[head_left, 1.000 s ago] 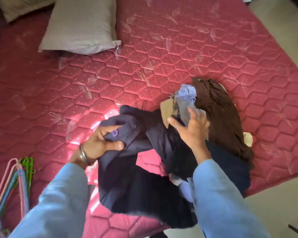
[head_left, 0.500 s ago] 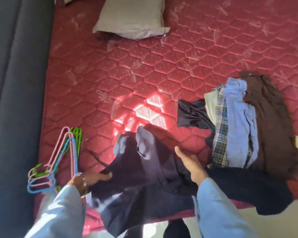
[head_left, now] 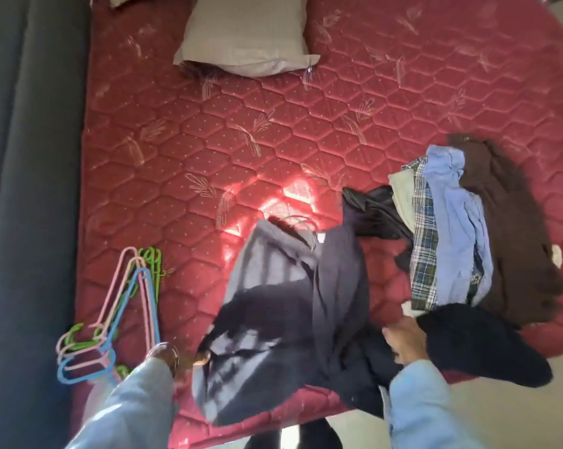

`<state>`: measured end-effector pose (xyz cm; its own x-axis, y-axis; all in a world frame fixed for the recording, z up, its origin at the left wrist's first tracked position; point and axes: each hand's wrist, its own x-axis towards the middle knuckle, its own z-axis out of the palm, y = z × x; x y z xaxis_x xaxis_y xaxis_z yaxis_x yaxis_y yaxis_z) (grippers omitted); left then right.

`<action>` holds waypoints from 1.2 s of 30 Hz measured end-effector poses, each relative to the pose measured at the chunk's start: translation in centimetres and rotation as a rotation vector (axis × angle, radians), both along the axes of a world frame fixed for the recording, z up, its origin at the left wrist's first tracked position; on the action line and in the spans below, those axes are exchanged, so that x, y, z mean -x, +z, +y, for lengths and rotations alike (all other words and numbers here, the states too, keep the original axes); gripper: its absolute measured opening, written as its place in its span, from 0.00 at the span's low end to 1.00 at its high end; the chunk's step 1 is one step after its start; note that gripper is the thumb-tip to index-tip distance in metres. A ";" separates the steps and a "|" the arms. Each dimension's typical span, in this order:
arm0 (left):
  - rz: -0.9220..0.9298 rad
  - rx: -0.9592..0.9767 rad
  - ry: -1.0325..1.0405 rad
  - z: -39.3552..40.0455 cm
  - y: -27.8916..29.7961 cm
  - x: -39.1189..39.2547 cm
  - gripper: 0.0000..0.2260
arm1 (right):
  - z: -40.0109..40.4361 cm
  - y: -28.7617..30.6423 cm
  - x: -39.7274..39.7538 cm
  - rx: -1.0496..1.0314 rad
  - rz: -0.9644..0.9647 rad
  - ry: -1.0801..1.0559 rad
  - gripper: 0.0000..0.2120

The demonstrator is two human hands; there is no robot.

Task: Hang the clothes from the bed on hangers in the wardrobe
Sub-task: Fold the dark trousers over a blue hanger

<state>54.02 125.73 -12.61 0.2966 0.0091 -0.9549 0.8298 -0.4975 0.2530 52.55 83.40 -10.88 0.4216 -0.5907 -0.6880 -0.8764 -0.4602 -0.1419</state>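
Navy garment [head_left: 293, 306] lies crumpled and sun-streaked on the mattress [head_left: 273, 131], between our hands: left hand [head_left: 189, 358] pinches its edge; right hand [head_left: 403, 343] fingers buried in cloth, grip unclear.

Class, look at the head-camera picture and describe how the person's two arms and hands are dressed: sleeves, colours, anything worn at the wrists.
Both arms wear loose, light blue long sleeves reaching to the wrists. The left sleeve ends at a metallic bangle on the wrist; most of the left hand is blurred and partly hidden. The right sleeve is the same blue, and the right hand shows no glove.
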 end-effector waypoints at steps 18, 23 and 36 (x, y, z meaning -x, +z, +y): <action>-0.471 -0.249 -0.030 -14.3 -10.1 -16.7 0.40 | 9.1 -9.6 -8.2 0.071 -0.235 0.237 0.47; -0.533 -0.092 0.122 -12.5 -9.2 -15.7 0.29 | 1.3 -7.9 -8.2 -0.490 -0.739 -0.485 0.26; -0.961 0.164 0.162 -12.3 8.9 -19.6 0.15 | -1.5 11.5 -13.1 -0.674 -0.993 -0.461 0.15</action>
<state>73.60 113.41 -3.74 0.9534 0.0072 -0.3017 0.2904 -0.2945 0.9105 65.67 81.93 0.58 0.7733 -0.4779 -0.4166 -0.3197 0.2735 -0.9072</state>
